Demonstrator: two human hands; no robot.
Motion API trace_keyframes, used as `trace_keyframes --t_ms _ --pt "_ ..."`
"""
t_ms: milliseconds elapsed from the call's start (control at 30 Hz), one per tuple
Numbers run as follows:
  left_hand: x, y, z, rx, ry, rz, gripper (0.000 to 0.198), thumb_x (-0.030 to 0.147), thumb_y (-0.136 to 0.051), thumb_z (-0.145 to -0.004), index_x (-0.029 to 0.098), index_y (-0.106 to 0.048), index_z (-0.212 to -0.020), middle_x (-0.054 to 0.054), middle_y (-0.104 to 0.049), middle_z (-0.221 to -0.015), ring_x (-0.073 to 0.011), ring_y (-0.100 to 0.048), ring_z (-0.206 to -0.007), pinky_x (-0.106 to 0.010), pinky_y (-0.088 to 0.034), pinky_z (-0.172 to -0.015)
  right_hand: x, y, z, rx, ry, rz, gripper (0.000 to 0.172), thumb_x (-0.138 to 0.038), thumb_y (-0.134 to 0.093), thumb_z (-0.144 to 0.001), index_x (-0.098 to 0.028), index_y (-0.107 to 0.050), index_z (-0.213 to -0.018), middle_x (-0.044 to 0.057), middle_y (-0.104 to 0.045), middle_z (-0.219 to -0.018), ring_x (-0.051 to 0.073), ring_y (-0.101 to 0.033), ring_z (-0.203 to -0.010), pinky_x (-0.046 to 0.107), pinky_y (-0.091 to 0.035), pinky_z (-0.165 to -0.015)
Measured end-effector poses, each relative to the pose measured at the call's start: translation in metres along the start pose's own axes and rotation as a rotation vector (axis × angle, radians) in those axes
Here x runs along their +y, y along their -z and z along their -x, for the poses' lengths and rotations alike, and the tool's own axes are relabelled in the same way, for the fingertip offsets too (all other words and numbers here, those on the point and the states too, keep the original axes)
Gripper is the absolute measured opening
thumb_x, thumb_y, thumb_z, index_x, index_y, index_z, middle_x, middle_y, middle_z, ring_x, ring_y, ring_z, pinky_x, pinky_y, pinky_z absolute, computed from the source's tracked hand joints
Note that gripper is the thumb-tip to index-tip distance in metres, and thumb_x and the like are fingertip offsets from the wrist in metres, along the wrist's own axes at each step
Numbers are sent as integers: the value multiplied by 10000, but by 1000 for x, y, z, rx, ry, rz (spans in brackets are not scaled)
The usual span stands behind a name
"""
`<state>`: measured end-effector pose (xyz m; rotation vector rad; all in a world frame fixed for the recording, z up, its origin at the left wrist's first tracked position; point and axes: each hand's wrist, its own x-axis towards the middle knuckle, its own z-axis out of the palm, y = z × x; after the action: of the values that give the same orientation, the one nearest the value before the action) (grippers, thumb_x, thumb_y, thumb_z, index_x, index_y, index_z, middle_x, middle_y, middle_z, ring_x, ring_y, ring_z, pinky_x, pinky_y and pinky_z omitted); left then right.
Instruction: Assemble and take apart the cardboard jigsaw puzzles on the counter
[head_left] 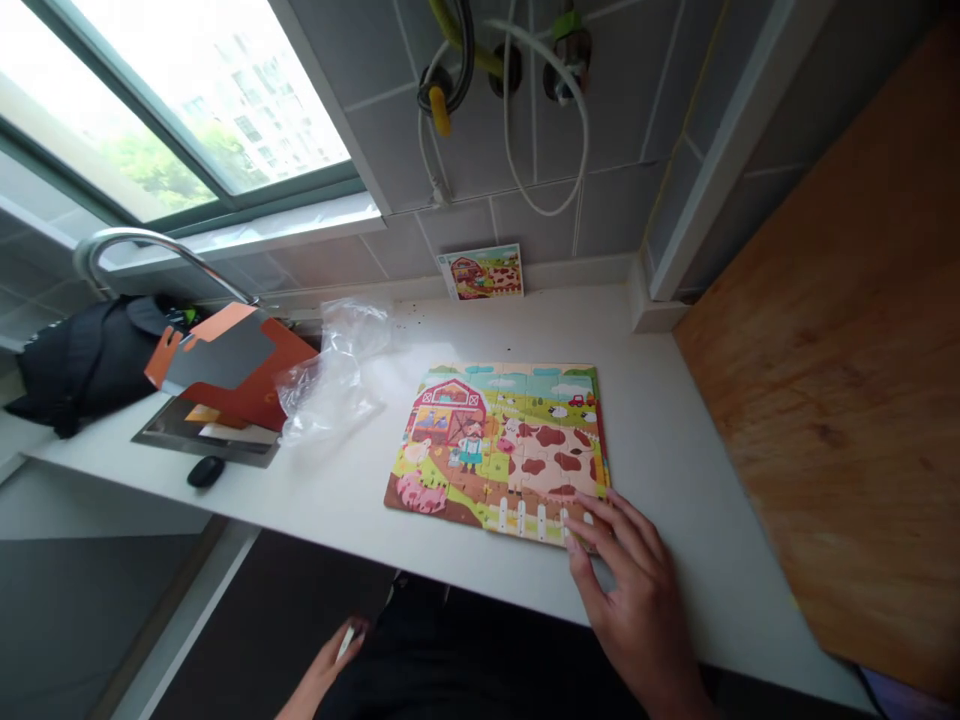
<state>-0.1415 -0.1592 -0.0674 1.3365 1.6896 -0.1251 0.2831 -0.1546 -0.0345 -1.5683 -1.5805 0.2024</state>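
We've got the white countertop point(675, 480) with the farm jigsaw puzzle point(499, 450) flat on it, right hand point(630, 590) open, fingers spread on its near corner, left hand point(326, 665) below the counter edge, closed on a small white item point(346, 641).

right hand point(626, 590) | on farm jigsaw puzzle point(499, 450) | left hand point(326, 665) | below counter point(675, 450)
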Motion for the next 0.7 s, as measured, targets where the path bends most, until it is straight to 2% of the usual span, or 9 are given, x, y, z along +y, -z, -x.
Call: trace_keyframes --t_ms 100,200,267,367,400,467,500,600,700 --pt "-12 -18 -12 43 -174 68 640 779 -420 -829 335 -673 -1214 -68 -701 -1207 -365 -582 -1270 -485 -420 -1156 0 1 -3 -5 -5 -23 188 -268 -577 -962 -281 -708 -1096 78 -727 -1204 356 -585 -1240 608 -507 -986" --pt "-2 -20 -33 127 -245 57 732 732 -395 -793 250 -642 -1286 -134 -673 -1258 -385 -528 -1327 -532 -333 -1198 -3 7 -6 -7 0 -37 184 -261 -584 -957 -278 -711 -1089 84 -728 -1190 355 -586 -1231 608 -511 -986" --pt "8 -13 -42 160 -288 86 710 648 -387 -794 208 -636 -1292 -149 -681 -1222 -384 -539 -1302 -546 -361 -1172 -15 11 -4 55 6 -68 201 -220 -589 -945 -296 -708 -1088 81 -729 -1157 349 -598 -1207 602 -508 -986" --pt "14 2 -40 95 -319 80 588 516 -386 -827 233 -642 -1275 -118 -702 -1141 -339 -609 -1176 -511 -460 -1081 -54 3 13 129 79 -203 302 -128 -599 -906 -310 -686 -1130 72 -723 -1027 305 -648 -1063 524 -541 -924" --pt "14 6 -36 64 -320 67 548 497 -392 -835 243 -656 -1243 -109 -706 -1109 -326 -623 -1129 -493 -478 -1056 -70 -7 22 46 155 -308 315 -115 -599 -894 -292 -676 -1143 66 -715 -960 276 -662 -974 465 -564 -861" --pt "9 14 -27 15 -328 34 488 513 -421 -843 235 -687 -1144 -102 -705 -1042 -311 -637 -1046 -459 -502 -1014 -99 -40 40 -272 363 -486 267 -182 -623 -893 -254 -672 -1146 54 -704 -889 228 -664 -833 357 -574 -731" --pt "6 17 -22 -13 -336 13 475 539 -444 -843 221 -697 -1089 -101 -702 -1007 -306 -639 -1004 -444 -514 -990 -110 -63 48 -405 406 -498 215 -222 -641 -893 -248 -686 -1101 44 -701 -866 209 -656 -783 319 -565 -682" --pt "-10 25 -7 -115 -359 -75 469 589 -503 -848 189 -711 -977 -90 -705 -924 -284 -642 -903 -392 -548 -912 -126 -137 56 -713 359 -242 161 -165 -662 -859 -209 -711 -1007 70 -722 -1019 224 -672 -906 302 -575 -767" --pt "-36 29 4 -144 -425 -168 426 521 -563 -855 202 -731 -1082 -86 -733 -1064 -291 -652 -1013 -369 -527 -990 -129 -192 49 -868 501 -100 59 -211 -690 -859 -184 -738 -880 84 -729 -1037 275 -661 -1028 352 -580 -852"
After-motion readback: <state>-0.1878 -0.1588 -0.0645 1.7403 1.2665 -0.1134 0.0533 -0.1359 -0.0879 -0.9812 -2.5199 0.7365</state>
